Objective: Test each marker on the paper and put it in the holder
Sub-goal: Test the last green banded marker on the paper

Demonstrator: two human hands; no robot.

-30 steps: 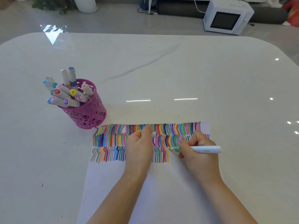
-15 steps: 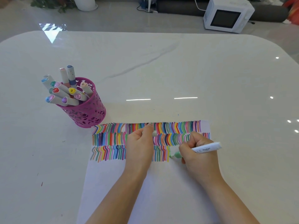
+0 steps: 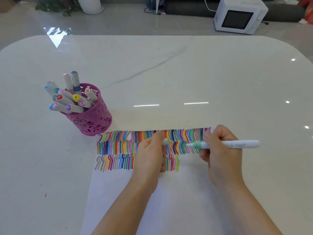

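Looking down from the head view, the paper [image 3: 169, 200] lies flat on the white desk [image 3: 169, 73], and all positions below are given relative to it.

- Three rows of coloured test strokes [image 3: 118, 146] fill the paper's far edge. The third row is incomplete and ends near the middle of the sheet.
- The right grip [image 3: 220, 155] is over the far right part of the paper. Its fingers are curled around the marker [image 3: 240, 144].
- The marker lies nearly level. Its green nib end points left across the middle row of strokes, and its white barrel extends past the paper's right edge. Whether the nib touches the sheet cannot be told.
- The left grip [image 3: 150, 155] rests on the paper's middle, over the strokes. Its thumb and forefinger pinch a small pale cap [image 3: 165, 141], just left of the nib.
- The pink holder [image 3: 91, 119] stands upright just beyond the paper's far left corner. It contains capped markers [image 3: 71, 99] that lean left.
- A white microwave [image 3: 237, 16] sits on the floor, far beyond the paper.
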